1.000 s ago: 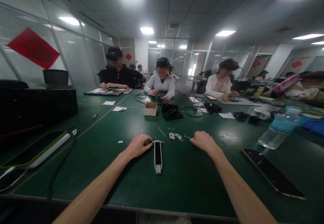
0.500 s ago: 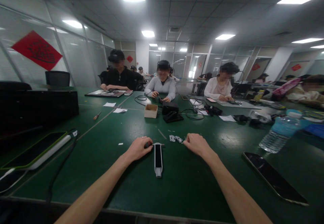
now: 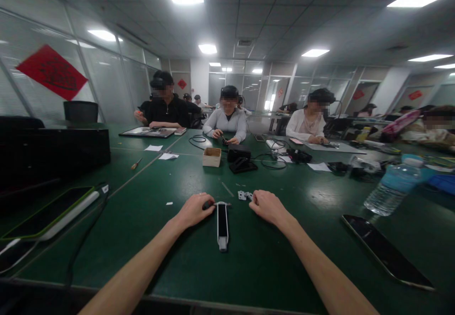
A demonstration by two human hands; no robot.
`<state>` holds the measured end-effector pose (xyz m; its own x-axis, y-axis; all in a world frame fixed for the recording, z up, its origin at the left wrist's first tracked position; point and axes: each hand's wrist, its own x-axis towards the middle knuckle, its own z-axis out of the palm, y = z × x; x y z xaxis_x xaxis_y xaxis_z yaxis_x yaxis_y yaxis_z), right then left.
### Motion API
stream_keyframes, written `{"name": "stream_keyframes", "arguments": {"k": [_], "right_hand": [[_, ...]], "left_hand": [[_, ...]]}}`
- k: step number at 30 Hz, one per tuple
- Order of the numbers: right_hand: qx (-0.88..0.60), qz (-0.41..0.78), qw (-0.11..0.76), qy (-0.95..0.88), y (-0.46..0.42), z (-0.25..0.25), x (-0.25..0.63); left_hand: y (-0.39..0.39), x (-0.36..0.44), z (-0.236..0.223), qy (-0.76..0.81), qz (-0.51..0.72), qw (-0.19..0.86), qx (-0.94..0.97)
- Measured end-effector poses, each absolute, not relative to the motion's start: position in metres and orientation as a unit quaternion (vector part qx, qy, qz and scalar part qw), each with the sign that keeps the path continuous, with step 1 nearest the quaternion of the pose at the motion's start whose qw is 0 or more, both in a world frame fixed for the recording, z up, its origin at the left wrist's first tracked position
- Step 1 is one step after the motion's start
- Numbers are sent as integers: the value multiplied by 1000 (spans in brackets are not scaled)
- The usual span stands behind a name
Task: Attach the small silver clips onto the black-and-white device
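My left hand (image 3: 195,209) is closed around what looks like a screwdriver (image 3: 206,205), its dark handle under my fingers and a thin shaft at the top end of a slim device. That slim device (image 3: 222,225) has a white frame, a black face and a pale block at its near end, and lies lengthwise on the green table. My right hand (image 3: 267,205) rests with curled fingers at the right edge of some small silvery plates (image 3: 242,195), partly covering them. Whatever its fingertips hold is hidden.
A water bottle (image 3: 394,184) and a dark phone (image 3: 386,248) lie to the right. Farther back are a small open box (image 3: 212,157) and a black stand (image 3: 242,163). A green-edged phone (image 3: 53,210) with cables is at left. Several people sit across the table.
My right hand has moved left along the table, over the small loose bits and onto the plates' edge. My left hand and the slim device stay nearly in place.
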<state>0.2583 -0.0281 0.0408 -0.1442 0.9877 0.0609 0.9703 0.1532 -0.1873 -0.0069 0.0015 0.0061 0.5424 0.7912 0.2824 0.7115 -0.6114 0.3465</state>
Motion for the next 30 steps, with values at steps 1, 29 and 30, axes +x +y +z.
{"name": "stream_keyframes", "arguments": {"k": [1,29,30], "right_hand": [[-649,58,86,-754,-28,41,259],[-638,55,100,-761,-27,38,259],[-637,56,103,-762,-27,38,259]], "left_hand": [[1,-7,7,431,207,96,873],[-1,-4,10,438,197,87,873],[-1,-5,10,438,196,87,873]]}}
